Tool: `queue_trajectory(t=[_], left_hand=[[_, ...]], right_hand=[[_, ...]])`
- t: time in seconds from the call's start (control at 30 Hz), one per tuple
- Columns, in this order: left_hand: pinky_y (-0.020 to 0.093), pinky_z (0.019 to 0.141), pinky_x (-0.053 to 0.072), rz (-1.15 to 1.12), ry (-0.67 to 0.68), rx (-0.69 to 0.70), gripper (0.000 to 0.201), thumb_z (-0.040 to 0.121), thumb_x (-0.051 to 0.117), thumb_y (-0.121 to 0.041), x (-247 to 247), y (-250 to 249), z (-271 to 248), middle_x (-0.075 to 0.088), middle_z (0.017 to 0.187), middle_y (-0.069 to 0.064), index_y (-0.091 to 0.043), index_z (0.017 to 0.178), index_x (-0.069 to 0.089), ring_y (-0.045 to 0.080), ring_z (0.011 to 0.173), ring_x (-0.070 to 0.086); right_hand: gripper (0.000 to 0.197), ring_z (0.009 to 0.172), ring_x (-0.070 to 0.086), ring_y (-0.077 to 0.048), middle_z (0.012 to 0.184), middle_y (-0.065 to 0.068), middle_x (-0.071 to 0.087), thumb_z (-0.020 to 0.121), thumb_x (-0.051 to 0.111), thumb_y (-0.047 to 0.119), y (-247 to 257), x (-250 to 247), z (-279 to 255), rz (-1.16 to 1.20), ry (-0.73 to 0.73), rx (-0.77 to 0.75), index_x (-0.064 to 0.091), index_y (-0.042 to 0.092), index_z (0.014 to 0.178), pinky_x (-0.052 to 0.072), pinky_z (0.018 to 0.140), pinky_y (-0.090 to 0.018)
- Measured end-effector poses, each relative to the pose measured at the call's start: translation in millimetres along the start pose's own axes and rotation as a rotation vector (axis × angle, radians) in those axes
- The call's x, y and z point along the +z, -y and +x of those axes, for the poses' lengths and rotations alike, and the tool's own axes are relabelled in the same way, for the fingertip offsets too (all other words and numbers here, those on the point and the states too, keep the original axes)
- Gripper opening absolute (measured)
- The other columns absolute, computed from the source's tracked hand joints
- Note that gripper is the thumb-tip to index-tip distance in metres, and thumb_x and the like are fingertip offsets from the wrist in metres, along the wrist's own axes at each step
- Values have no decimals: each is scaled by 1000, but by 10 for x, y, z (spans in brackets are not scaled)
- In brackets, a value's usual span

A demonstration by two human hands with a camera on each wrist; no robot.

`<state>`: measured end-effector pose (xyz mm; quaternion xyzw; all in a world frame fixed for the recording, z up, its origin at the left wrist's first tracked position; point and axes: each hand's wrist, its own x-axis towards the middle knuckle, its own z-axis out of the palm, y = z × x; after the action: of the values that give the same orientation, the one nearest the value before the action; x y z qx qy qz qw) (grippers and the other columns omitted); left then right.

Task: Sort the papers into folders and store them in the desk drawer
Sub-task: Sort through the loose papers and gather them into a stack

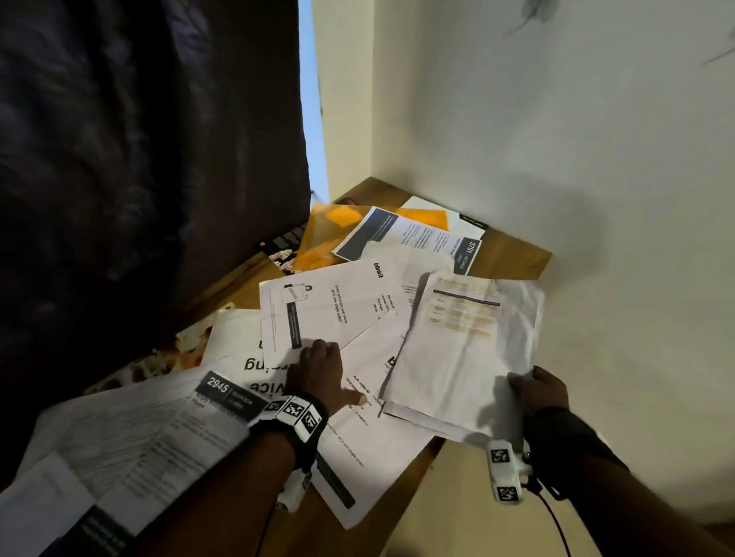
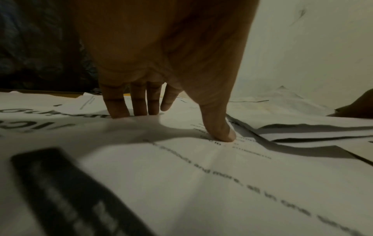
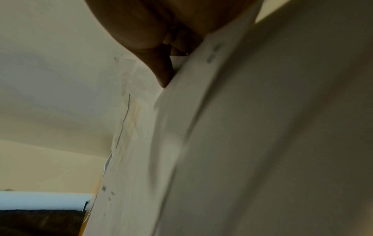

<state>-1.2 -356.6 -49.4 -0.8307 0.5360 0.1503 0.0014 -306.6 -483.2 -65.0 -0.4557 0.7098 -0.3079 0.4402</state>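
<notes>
Several printed white papers (image 1: 334, 306) lie scattered over a wooden desk (image 1: 516, 252). My left hand (image 1: 322, 374) rests flat on them, fingers (image 2: 139, 103) straight and thumb tip pressing a printed sheet (image 2: 201, 175). My right hand (image 1: 536, 391) pinches the near right corner of a crumpled white sheet (image 1: 464, 351) with a coloured table printed on it, lifted slightly above the pile. In the right wrist view the thumb presses this crumpled sheet (image 3: 181, 143) from the side. An orange folder (image 1: 330, 233) lies at the back of the desk, partly under papers.
A cream wall (image 1: 577, 140) borders the desk at the back and right. A dark curtain or cover (image 1: 129, 159) hangs at the left. More papers (image 1: 127, 449) overhang the desk's near left. A dark booklet (image 1: 280, 242) lies beside the folder.
</notes>
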Motion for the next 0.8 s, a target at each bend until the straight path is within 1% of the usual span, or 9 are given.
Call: queue_trajectory(t=[0.07, 0.13, 0.3, 0.43, 0.57, 0.63, 0.7, 0.73, 0.8], left_hand=[[48, 101, 40, 6, 18, -14, 98, 64, 78, -64, -30, -21, 66, 37, 139, 11, -12, 135, 36, 33, 130, 37], [47, 102, 41, -56, 29, -35, 93, 67, 81, -54, -58, -17, 141, 40, 139, 13, -12, 136, 35, 34, 129, 41], [38, 103, 43, -404, 43, -70, 53, 91, 66, -29, -102, 151, 310, 55, 136, 11, -11, 136, 47, 31, 125, 52], [28, 98, 40, -736, 17, -92, 39, 97, 56, -12, -154, 223, 330, 57, 135, 12, -6, 134, 50, 29, 124, 53], [29, 97, 41, -932, 15, -64, 38, 96, 50, 2, -157, 191, 284, 59, 129, 8, -6, 133, 50, 30, 124, 53], [37, 102, 44, -1063, 24, -57, 36, 96, 50, -4, -166, 134, 248, 60, 124, 4, -7, 132, 51, 30, 124, 55], [45, 104, 45, -1178, 11, -36, 37, 93, 55, -24, -167, 75, 207, 63, 123, 4, -9, 127, 53, 27, 118, 59], [47, 104, 47, -1217, 13, -16, 40, 92, 57, -29, -160, 57, 188, 65, 123, 4, -9, 127, 55, 24, 116, 62], [42, 100, 50, -1262, 40, 42, 40, 93, 60, -24, -148, 18, 142, 66, 124, 2, -11, 130, 54, 19, 115, 63]], right_hand=[[12, 76, 55, -26, 82, -16, 63, 83, 68, 4, -34, -18, 31, 29, 7, 9, 62, 1, 73, 47, 74, -38], [11, 77, 55, -26, 82, -15, 63, 84, 68, 3, -67, -17, 45, 66, 25, 8, 62, 4, 74, 44, 73, -34], [5, 74, 61, -31, 81, -17, 68, 82, 68, 4, -93, 73, 79, 125, 84, 30, 69, 8, 80, 54, 75, -45], [13, 79, 62, -29, 88, -15, 70, 85, 65, 0, -20, 183, 24, 182, 146, 25, 71, 4, 96, 52, 82, -42], [13, 82, 66, -33, 86, -15, 71, 85, 64, 1, 38, 326, -68, 169, 211, 2, 71, 5, 96, 53, 86, -46], [10, 86, 67, -37, 89, -20, 72, 85, 65, 3, 89, 410, -127, 148, 241, -21, 71, 8, 91, 54, 87, -47], [10, 86, 66, -37, 92, -21, 71, 86, 65, 3, 137, 489, -189, 129, 263, -61, 70, 6, 94, 54, 86, -42], [12, 84, 66, -34, 92, -19, 72, 87, 64, 3, 154, 533, -219, 126, 279, -76, 70, 4, 97, 54, 82, -38], [14, 78, 65, -27, 90, -14, 72, 88, 62, 2, 208, 598, -295, 147, 315, -94, 70, 4, 100, 52, 71, -29]])
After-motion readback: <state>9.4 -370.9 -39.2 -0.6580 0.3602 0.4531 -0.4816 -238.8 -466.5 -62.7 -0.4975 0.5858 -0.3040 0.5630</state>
